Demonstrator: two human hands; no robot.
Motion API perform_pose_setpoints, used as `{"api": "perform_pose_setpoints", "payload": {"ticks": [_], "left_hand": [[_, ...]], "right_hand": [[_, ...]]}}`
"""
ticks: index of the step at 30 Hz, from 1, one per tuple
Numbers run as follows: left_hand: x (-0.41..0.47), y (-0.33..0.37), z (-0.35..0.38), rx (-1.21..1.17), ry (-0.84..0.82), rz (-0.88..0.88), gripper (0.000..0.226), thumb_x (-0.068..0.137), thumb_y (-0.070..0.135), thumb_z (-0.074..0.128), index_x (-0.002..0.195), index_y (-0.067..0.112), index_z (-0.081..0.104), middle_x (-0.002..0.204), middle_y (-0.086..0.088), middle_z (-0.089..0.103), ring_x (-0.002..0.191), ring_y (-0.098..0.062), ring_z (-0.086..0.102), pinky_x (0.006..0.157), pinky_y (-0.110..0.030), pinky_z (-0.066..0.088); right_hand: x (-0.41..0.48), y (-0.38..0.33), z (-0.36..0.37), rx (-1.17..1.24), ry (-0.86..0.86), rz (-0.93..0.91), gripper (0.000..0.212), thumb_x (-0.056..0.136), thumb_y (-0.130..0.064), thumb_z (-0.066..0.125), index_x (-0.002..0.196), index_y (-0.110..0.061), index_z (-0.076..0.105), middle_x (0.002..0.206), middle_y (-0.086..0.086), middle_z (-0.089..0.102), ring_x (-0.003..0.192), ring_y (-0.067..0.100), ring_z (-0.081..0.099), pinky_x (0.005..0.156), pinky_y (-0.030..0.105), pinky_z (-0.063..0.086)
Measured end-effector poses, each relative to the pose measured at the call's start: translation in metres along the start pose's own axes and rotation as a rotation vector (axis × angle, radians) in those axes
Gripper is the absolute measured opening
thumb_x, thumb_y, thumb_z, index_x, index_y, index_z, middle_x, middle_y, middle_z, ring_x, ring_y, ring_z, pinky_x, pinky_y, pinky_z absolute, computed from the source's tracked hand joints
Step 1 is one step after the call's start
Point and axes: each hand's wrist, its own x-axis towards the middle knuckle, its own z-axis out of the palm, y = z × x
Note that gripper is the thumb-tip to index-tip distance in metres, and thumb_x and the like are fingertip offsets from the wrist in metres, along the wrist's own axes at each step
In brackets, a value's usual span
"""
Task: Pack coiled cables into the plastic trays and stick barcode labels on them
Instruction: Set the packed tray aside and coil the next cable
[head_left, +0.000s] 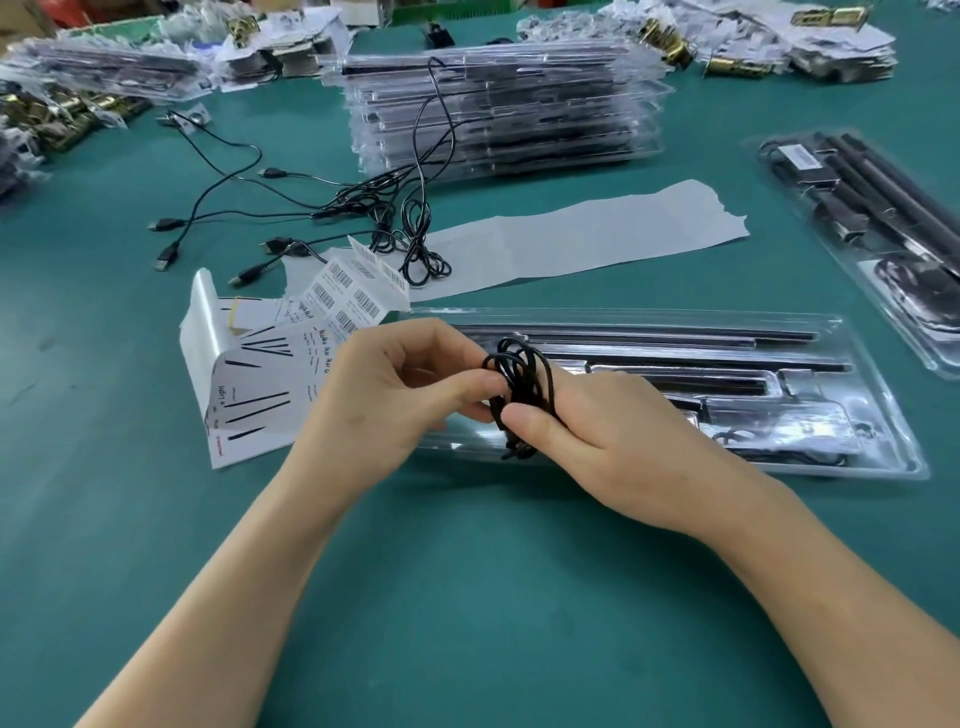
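- Coiled cable (519, 384): a black bundle held between my two hands, just above the near-left end of the plastic tray (883, 460) and not yet in it.
- My left hand (395, 395) pinches the coil's side between thumb and fingers.
- My right hand (597, 421) grips it too, thumb pressing the strands, loops round my fingers.
- I judge the step to be tidying the coil before packing it.
- The bundle's long axis runs 12 to 6 o'clock, loops pointing to 12 and a loose end hanging toward 6.
- The tray runs roughly 9 to 3 o'clock, so next I probably slip the coil off and seat it in a free pocket.
- Barcode labels (358, 291) wait at 10 o'clock.
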Motion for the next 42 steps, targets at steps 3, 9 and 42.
{"api": "perform_pose_setpoints", "payload": {"ticks": [3, 9, 42], "left_hand": [[-0.001, 0.000, 0.000, -0.018, 0.028, -0.002, 0.015, 0.074, 0.037, 0.082, 0.079, 0.025, 0.076, 0.077, -0.003, 0.078, 0.072, -0.018, 0.077, 0.057, -0.021, 0.052], [-0.005, 0.011, -0.002, -0.025, -0.028, -0.024, 0.021, 0.086, 0.027, 0.075, 0.107, 0.022, 0.075, 0.088, -0.004, 0.079, 0.084, -0.019, 0.077, 0.069, -0.026, 0.060], [-0.083, -0.015, -0.005, -0.294, 0.347, -0.307, 0.029, 0.068, 0.033, 0.083, 0.081, 0.010, 0.073, 0.085, -0.014, 0.078, 0.079, -0.025, 0.078, 0.070, -0.019, 0.058]], "right_hand": [[0.000, -0.002, 0.003, -0.043, 0.048, -0.007, 0.027, 0.094, -0.065, 0.017, 0.099, -0.041, 0.029, 0.057, -0.009, 0.053, 0.058, 0.014, 0.053, 0.051, 0.027, 0.031], [0.002, -0.009, 0.006, -0.165, 0.085, 0.001, 0.030, 0.098, -0.057, 0.020, 0.100, -0.032, 0.035, 0.051, -0.011, 0.041, 0.049, 0.012, 0.045, 0.051, 0.026, 0.023], [-0.047, -0.098, 0.059, 1.486, 0.153, 0.753, 0.034, 0.100, -0.044, 0.057, 0.112, -0.013, 0.067, 0.094, 0.008, 0.078, 0.061, 0.021, 0.070, 0.045, 0.028, 0.053]]}}
